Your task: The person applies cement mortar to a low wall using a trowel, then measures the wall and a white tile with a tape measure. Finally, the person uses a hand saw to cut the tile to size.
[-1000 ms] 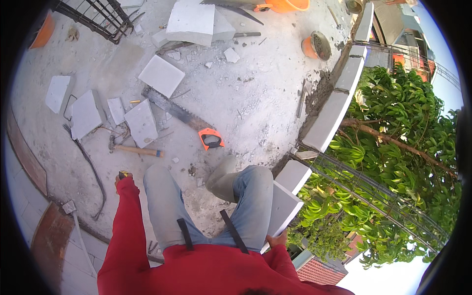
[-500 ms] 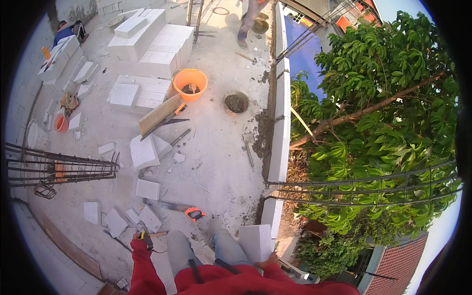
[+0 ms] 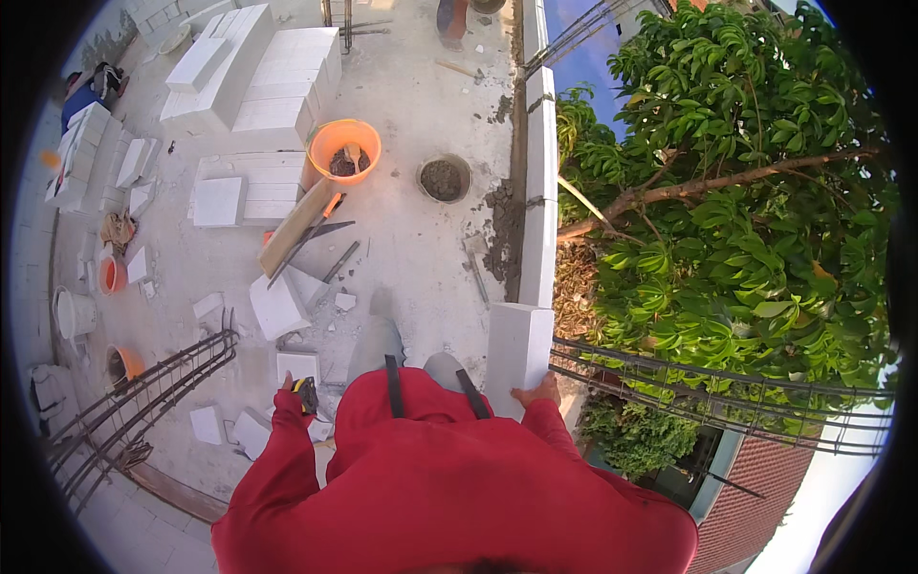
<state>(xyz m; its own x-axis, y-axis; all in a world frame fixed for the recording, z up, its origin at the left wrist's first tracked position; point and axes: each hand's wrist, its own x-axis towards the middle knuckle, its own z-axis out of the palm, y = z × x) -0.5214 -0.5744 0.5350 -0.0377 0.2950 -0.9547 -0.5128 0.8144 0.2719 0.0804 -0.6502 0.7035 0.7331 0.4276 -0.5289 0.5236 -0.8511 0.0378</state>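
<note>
My left hand (image 3: pixel 288 385) is closed around a yellow-and-black tape measure (image 3: pixel 306 395), held out to the left of my body above broken white blocks. On the other side, my right hand (image 3: pixel 538 390) grips the near edge of a large white block (image 3: pixel 519 354). That block stands upright beside my right leg, next to the low white block wall (image 3: pixel 540 191). Its lower end and some of my right fingers are hidden.
An orange bucket (image 3: pixel 325 148) with mortar and a trowel, and a dark mortar bucket (image 3: pixel 418 177), stand ahead. Stacked blocks (image 3: pixel 277 105), a handsaw (image 3: pixel 320 230) and a board (image 3: pixel 295 225) lie left. Rebar cages (image 3: pixel 163 392) jut in from both sides. Another person (image 3: pixel 81 100) crouches far left.
I have stepped forward along the wall. The white block has come along in my right hand, now overlapping the right rebar cage. The tape measure stays in my left hand.
</note>
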